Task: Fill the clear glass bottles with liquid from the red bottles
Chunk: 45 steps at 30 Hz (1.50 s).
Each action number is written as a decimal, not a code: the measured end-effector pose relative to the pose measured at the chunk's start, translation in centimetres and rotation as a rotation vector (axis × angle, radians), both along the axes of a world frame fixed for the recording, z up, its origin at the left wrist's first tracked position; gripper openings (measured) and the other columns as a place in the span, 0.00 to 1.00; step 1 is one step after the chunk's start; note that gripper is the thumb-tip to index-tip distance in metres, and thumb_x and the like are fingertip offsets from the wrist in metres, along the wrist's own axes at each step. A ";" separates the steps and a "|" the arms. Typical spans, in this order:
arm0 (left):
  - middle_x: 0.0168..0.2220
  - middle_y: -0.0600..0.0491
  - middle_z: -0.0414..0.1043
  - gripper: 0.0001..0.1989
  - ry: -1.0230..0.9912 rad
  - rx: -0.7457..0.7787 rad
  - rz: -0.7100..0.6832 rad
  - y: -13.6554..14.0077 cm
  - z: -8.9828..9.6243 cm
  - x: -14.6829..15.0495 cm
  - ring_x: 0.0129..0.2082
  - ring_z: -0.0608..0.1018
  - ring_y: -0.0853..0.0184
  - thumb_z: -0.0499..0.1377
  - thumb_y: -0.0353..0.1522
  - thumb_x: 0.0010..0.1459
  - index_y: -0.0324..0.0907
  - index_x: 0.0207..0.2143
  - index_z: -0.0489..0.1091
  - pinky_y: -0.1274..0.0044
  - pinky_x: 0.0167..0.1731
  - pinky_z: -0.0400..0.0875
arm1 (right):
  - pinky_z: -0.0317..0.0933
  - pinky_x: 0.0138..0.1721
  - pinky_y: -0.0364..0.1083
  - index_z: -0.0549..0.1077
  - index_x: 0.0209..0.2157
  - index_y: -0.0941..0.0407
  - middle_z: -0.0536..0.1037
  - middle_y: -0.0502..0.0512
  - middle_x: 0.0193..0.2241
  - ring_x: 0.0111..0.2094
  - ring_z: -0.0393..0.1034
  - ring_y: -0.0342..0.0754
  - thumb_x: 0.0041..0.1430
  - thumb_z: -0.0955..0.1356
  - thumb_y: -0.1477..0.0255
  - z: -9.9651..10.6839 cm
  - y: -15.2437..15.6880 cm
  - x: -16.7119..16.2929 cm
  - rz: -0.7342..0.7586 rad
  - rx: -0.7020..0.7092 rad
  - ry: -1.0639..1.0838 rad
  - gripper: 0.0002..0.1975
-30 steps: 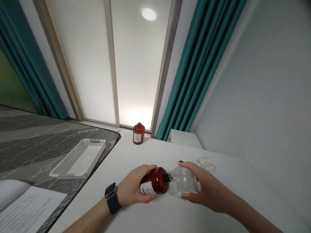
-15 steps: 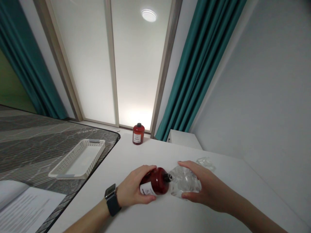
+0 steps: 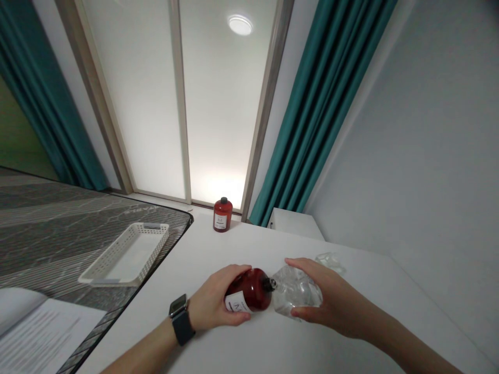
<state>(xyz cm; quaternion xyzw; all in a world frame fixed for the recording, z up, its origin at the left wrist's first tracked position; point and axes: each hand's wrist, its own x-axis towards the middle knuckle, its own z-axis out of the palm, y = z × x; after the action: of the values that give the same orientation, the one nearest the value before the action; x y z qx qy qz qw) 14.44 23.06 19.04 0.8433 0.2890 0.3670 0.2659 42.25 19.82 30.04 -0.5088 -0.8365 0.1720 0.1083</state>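
My left hand [image 3: 222, 296], with a dark watch [image 3: 180, 319] on its wrist, is wrapped round a red-brown bottle [image 3: 255, 289] with a white label. That bottle lies tipped, its black neck pointing right. My right hand [image 3: 329, 298] grips a clear plastic bottle [image 3: 294, 291], whose narrow end meets the black neck. Whether the two mouths touch or one sits inside the other, I cannot tell. Past my right hand's fingers shows more clear plastic [image 3: 330, 261]; whether it belongs to the held bottle is unclear. The bottles are low over the white table [image 3: 249, 348].
A second red-brown bottle [image 3: 222, 214] with a black cap stands upright at the table's far side. To the left, a white perforated basket [image 3: 146, 267] and an open booklet [image 3: 50, 332] lie on a grey patterned surface [image 3: 97, 218]. A white cabinet [image 3: 298, 223] stands beyond the table.
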 end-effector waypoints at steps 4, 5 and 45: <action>0.53 0.46 0.71 0.38 0.006 -0.013 -0.001 -0.1 0.1 0.0 0.49 0.76 0.56 0.68 0.38 0.49 0.45 0.59 0.57 0.66 0.50 0.71 | 0.58 0.61 0.61 0.65 0.61 0.57 0.69 0.66 0.60 0.60 0.65 0.62 0.48 0.75 0.63 -0.1 0.0 0.0 -0.011 -0.009 0.011 0.38; 0.52 0.45 0.71 0.37 0.004 -0.017 -0.002 -0.1 0.1 0.0 0.49 0.76 0.55 0.67 0.38 0.49 0.45 0.59 0.57 0.66 0.50 0.71 | 0.58 0.61 0.61 0.65 0.61 0.56 0.69 0.65 0.61 0.60 0.64 0.62 0.48 0.75 0.63 -0.2 0.0 0.1 -0.017 -0.013 0.012 0.38; 0.53 0.45 0.71 0.37 -0.033 -0.054 0.013 -0.1 0.0 0.0 0.49 0.76 0.54 0.68 0.38 0.48 0.45 0.59 0.58 0.64 0.51 0.71 | 0.60 0.60 0.60 0.65 0.61 0.55 0.69 0.64 0.60 0.59 0.66 0.61 0.47 0.76 0.65 0.3 0.2 -0.1 0.012 -0.002 0.025 0.39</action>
<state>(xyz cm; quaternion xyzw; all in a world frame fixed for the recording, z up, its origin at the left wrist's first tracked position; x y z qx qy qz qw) 14.47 22.92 18.99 0.8279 0.2997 0.3744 0.2909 42.16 20.05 30.33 -0.5016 -0.8381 0.1796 0.1172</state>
